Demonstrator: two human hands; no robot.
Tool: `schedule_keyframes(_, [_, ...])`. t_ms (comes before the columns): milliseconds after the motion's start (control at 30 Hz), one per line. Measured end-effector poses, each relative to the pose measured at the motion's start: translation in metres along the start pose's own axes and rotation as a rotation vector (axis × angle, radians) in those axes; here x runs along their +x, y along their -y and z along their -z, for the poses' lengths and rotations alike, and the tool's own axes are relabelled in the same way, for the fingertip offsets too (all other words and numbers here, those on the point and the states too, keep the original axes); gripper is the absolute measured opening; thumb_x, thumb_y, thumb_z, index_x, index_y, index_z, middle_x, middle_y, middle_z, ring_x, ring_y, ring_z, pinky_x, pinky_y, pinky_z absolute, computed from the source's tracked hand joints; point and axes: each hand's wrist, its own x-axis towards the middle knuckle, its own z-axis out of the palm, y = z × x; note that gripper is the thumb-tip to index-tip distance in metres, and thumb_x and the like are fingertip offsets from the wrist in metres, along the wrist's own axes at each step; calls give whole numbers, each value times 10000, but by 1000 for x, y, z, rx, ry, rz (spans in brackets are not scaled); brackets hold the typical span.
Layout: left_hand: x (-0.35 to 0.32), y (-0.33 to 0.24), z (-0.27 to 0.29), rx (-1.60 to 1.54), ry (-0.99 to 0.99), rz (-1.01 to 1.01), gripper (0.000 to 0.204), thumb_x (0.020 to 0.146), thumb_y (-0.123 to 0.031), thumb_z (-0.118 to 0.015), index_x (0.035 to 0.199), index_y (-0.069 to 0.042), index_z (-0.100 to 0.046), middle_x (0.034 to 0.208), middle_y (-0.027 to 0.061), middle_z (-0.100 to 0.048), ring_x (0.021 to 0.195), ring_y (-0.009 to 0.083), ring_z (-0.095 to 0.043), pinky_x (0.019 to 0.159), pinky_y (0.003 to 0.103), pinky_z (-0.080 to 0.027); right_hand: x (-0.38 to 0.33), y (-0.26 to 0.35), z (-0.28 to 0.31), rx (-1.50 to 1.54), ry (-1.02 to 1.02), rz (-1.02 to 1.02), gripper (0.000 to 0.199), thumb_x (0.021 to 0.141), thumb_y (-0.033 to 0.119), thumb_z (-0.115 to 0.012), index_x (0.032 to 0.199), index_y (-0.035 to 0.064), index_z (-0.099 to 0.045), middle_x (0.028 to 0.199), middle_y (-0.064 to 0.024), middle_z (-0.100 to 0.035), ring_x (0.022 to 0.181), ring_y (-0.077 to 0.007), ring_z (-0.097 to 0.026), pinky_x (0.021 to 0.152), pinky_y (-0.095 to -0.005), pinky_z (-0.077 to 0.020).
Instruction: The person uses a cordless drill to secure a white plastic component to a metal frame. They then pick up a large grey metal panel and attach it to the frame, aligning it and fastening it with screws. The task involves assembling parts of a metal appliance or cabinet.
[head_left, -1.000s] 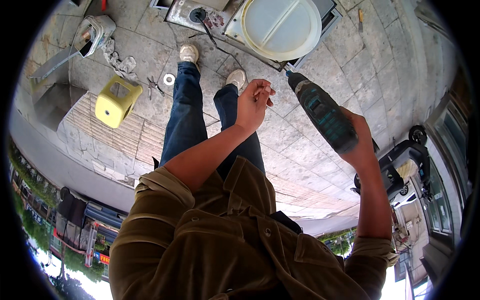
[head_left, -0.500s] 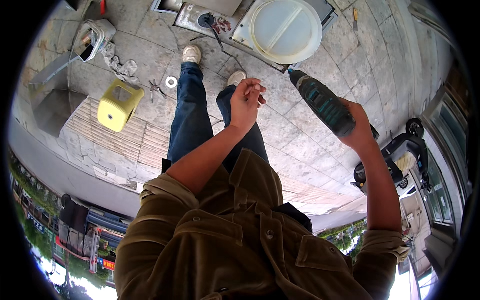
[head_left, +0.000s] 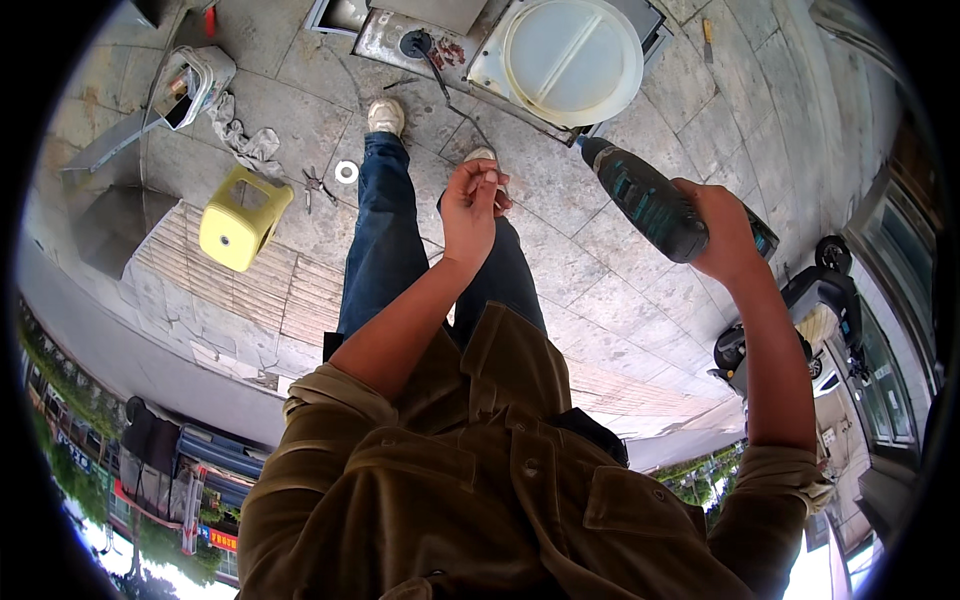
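Note:
My right hand (head_left: pixel 725 230) grips a dark green cordless drill (head_left: pixel 650 200), its nose pointing up-left toward a round white lid (head_left: pixel 572 60). My left hand (head_left: pixel 470 200) is raised in front of my legs, fingers pinched together on something small that I cannot make out. Both sleeves of my olive jacket are pushed up. My jeans and pale shoes stand on the paved ground below.
A yellow plastic stool (head_left: pixel 240 218) sits to the left, with a white ring (head_left: pixel 346 172) and small tools beside it. A metal appliance housing (head_left: pixel 420 30) lies under the white lid. A scooter (head_left: pixel 810 310) is parked at the right near a glass door.
The view has tilted, so the ground objects have shifted. My left hand rose slightly and my right hand with the drill moved a little closer to the white lid.

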Motion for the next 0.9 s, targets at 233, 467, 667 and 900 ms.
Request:
schedule_keyframes(233, [3, 3, 65, 178, -91, -105, 154, 937, -151, -514, 1054, -52, -531, 864, 36, -624, 612, 72, -557, 542, 191, -411, -57, -25, -41, 285, -223, -92, 320, 650, 127, -698, 941, 28, -608, 815, -156, -646, 793, -289, -639, 708, -343, -485])
schedule_keyframes(467, [-2, 1, 73, 343, -89, -167, 149, 935, -145, -518, 1044, -51, -556, 856, 33, -630, 598, 62, -546, 535, 187, -406, -82, -53, -52, 633, -208, -497, 365, 679, 153, -697, 984, -14, -587, 897, -136, -640, 832, -211, -622, 781, -323, -474])
schedule_keyframes(667, [-6, 2, 58, 402, -45, -182, 147, 932, -133, -517, 1052, -54, -550, 852, 31, -623, 603, 66, -547, 536, 192, -402, -68, -72, -63, 540, -320, -406, 404, 657, 213, -698, 980, -6, -591, 865, -161, -648, 820, -294, -631, 760, -360, -489])
schedule_keyframes(900, [-9, 8, 58, 407, -63, -154, 146, 932, -133, -516, 1051, -57, -551, 863, 34, -621, 611, 70, -545, 541, 197, -404, -60, -81, -74, 584, -317, -408, 397, 662, 221, -698, 972, -3, -593, 868, -170, -646, 838, -297, -629, 770, -363, -488])
